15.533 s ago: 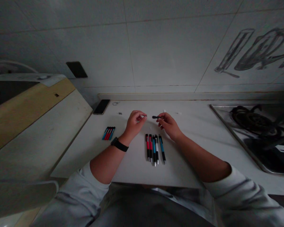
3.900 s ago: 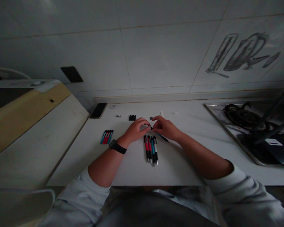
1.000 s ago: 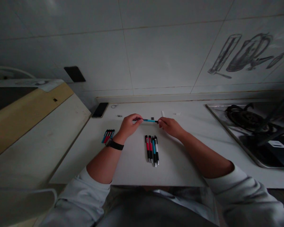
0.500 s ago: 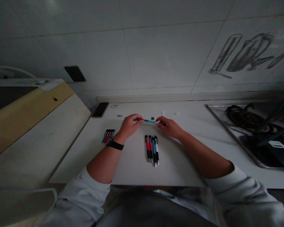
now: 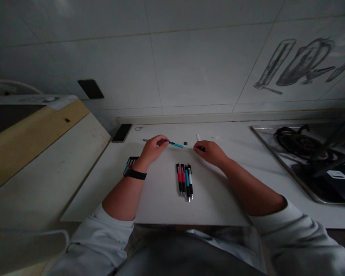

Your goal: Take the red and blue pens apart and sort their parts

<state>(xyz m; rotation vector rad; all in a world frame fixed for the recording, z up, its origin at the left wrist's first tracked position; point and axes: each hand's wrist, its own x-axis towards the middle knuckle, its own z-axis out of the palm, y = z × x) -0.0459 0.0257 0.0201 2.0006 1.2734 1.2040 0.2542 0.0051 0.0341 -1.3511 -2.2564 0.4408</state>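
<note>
My left hand [image 5: 156, 147], with a dark watch band at the wrist, is closed on a blue pen barrel [image 5: 176, 144] with a black part near the fingers. The barrel points right, over the counter. A thin pale rod [image 5: 188, 147] runs from its right end to my right hand [image 5: 209, 151], whose fingers pinch together at the rod's far end. Something dark shows within the right hand's grip. Below the hands lie several assembled pens [image 5: 184, 181], red, blue and white with black grips. Several pen parts [image 5: 130, 161] with black tops lie partly behind my left wrist.
Small black pieces [image 5: 185, 143], springs [image 5: 145, 140], a white strip [image 5: 198, 137] and tiny clear bits [image 5: 216, 137] lie toward the wall. A phone [image 5: 122, 133] rests at the back left. At the right is a gas stove [image 5: 293, 153]; a wooden-edged cabinet [image 5: 60, 134] stands left.
My hands have moved apart: the left hand with the blue barrel went left and slightly up, the right hand a little right. The thin rod between them now shows more.
</note>
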